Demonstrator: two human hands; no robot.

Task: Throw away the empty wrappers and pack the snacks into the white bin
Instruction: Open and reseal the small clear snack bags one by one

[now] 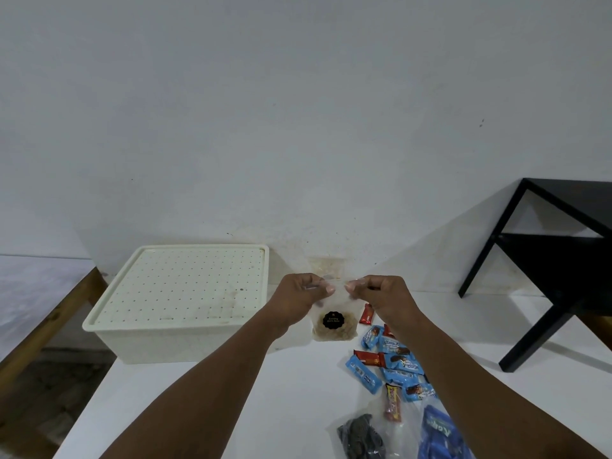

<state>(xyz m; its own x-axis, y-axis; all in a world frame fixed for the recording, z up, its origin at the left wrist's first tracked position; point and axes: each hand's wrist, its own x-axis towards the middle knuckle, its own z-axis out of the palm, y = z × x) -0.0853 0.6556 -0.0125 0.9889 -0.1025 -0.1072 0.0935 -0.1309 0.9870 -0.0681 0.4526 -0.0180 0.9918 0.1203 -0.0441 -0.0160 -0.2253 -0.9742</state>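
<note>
Both hands hold a clear snack pouch (334, 321) upright above the white table (205, 402); it has a round black label and brown snacks at its bottom. My left hand (304, 293) and my right hand (377, 291) pinch its top edge from either side. The white bin (178, 303) stands to the left with its dotted lid on. Several blue and red snack packs (394, 366) lie in a heap under my right forearm. A clear bag of dark cookies (362, 435) and a blue pack (437, 432) lie at the bottom right.
A second clear pouch (328, 265) leans against the white wall behind my hands. A black side table (559, 256) stands at the right, partly over the white table. A wooden-framed surface (39, 313) runs along the left, with floor below it.
</note>
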